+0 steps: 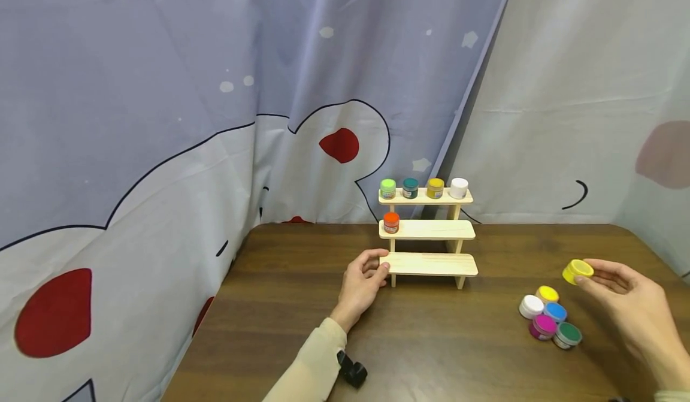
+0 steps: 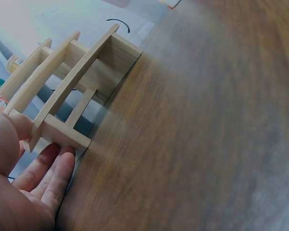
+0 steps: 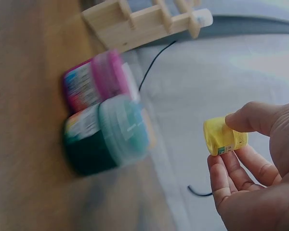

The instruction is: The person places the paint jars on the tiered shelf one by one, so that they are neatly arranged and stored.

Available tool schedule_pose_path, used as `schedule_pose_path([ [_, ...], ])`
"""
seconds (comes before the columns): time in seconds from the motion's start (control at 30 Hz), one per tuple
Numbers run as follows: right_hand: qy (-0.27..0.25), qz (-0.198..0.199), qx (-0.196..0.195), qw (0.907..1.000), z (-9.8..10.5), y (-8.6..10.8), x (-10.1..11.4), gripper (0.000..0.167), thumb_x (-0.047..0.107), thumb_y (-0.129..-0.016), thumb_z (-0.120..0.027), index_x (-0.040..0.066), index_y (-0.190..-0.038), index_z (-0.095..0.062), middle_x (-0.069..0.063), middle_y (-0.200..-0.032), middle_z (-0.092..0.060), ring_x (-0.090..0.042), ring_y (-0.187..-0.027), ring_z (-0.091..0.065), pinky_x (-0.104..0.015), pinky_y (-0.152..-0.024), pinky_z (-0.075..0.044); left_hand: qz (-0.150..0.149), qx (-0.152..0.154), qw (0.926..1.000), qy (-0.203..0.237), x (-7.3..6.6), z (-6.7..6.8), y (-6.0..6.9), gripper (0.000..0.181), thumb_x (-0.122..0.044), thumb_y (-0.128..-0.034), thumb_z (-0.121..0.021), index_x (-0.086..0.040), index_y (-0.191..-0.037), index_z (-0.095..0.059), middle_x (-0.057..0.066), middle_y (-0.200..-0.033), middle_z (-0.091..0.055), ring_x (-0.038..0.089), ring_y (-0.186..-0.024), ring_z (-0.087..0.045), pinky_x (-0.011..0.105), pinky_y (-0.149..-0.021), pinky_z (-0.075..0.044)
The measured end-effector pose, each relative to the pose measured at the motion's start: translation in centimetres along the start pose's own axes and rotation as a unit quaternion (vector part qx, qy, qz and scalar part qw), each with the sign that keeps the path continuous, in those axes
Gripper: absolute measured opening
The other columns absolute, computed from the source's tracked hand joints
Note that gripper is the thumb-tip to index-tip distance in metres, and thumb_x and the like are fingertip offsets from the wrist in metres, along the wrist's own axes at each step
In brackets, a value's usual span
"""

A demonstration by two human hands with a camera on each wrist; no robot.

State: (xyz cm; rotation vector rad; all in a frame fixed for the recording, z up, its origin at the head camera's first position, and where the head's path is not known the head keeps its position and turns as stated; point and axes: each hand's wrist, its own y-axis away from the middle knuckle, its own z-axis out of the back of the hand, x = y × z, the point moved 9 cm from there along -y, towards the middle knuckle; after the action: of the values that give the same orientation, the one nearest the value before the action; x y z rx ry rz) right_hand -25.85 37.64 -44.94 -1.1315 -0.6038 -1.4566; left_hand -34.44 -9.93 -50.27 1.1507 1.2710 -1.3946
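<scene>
Wooden stand [image 1: 431, 229]: your left hand [image 1: 362, 282], at its 8 o'clock, has thumb and fingers clamped on the lowest shelf's left end.
Yellow jar [image 1: 577, 271]: pinched between thumb and fingers of your right hand [image 1: 636, 300], raised off the table [image 1: 431, 342], at 3 o'clock from the stand.
Shelved: four on top, left to right light green jar [image 1: 387, 189], teal jar [image 1: 410, 188], ochre jar [image 1: 435, 188], white jar [image 1: 459, 188]; red-orange jar [image 1: 391, 222] at the middle shelf's left end.
Unshelved cluster: at 4 o'clock from the stand; yellow-lidded jar [image 1: 547, 295], white-lidded jar [image 1: 530, 306], blue jar [image 1: 555, 312], magenta jar [image 1: 542, 326], dark green jar [image 1: 568, 335].
Tally: five up, one held, five down; you look just short of halfway.
</scene>
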Motion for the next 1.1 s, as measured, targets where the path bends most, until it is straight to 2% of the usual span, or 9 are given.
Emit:
schedule_pose_path([
  [0.13,0.008,0.017,0.008,0.9998,-0.1,-1.0,2.1,0.029,0.019,-0.104,-0.083,0.023,-0.131,-0.073,0.037,-0.109,-0.072,0.019,-0.096,-0.068,-0.003,-0.077,-0.055,0.001,0.000,1.0000,-0.001,0.0,0.0,0.0,0.027,-0.014,-0.1081,-0.076,-0.013,-0.135,-0.076,0.014,-0.119,-0.079,0.033,-0.105,-0.078,0.044,-0.089,-0.069],
  [0.3,-0.002,0.041,0.025,0.9989,-1.6,-2.3,4.8,0.031,0.017,-0.105,-0.082,0.018,-0.134,-0.071,0.032,-0.111,-0.073,0.016,-0.098,-0.070,-0.004,-0.080,-0.056,-0.002,0.002,1.0000,0.001,0.1,0.0,-0.1,0.027,-0.014,-0.1081,-0.076,-0.012,-0.135,-0.076,0.016,-0.119,-0.079,0.034,-0.105,-0.078,0.046,-0.090,-0.069],
  [0.43,-0.013,0.060,0.034,0.9975,-3.1,-3.4,7.0,0.035,0.016,-0.105,-0.081,0.010,-0.137,-0.070,0.028,-0.112,-0.075,0.013,-0.099,-0.071,-0.005,-0.082,-0.056,-0.003,0.001,1.0000,0.001,0.2,0.0,-0.2,0.027,-0.015,-0.1079,-0.076,-0.013,-0.134,-0.076,0.016,-0.117,-0.079,0.033,-0.104,-0.078,0.047,-0.089,-0.069],
  [0.7,-0.004,0.080,0.044,0.9958,-6.8,-4.9,11.2,0.044,0.025,-0.105,-0.081,0.002,-0.140,-0.068,0.023,-0.112,-0.074,0.009,-0.099,-0.071,-0.006,-0.083,-0.057,-0.007,0.005,1.0000,0.002,0.0,0.1,0.0,0.028,-0.015,-0.1082,-0.076,-0.011,-0.136,-0.075,0.017,-0.119,-0.079,0.034,-0.105,-0.079,0.046,-0.089,-0.069],
  [1.1,-0.065,0.111,0.064,0.9896,-11.9,-6.3,15.9,0.045,0.012,-0.103,-0.083,-0.007,-0.141,-0.066,0.016,-0.111,-0.075,0.001,-0.100,-0.072,-0.009,-0.088,-0.058,-0.003,0.004,1.0000,0.001,0.1,-0.1,-0.1,0.027,-0.016,-0.1080,-0.077,-0.013,-0.135,-0.076,0.014,-0.116,-0.080,0.033,-0.105,-0.079,0.047,-0.089,-0.069],
])
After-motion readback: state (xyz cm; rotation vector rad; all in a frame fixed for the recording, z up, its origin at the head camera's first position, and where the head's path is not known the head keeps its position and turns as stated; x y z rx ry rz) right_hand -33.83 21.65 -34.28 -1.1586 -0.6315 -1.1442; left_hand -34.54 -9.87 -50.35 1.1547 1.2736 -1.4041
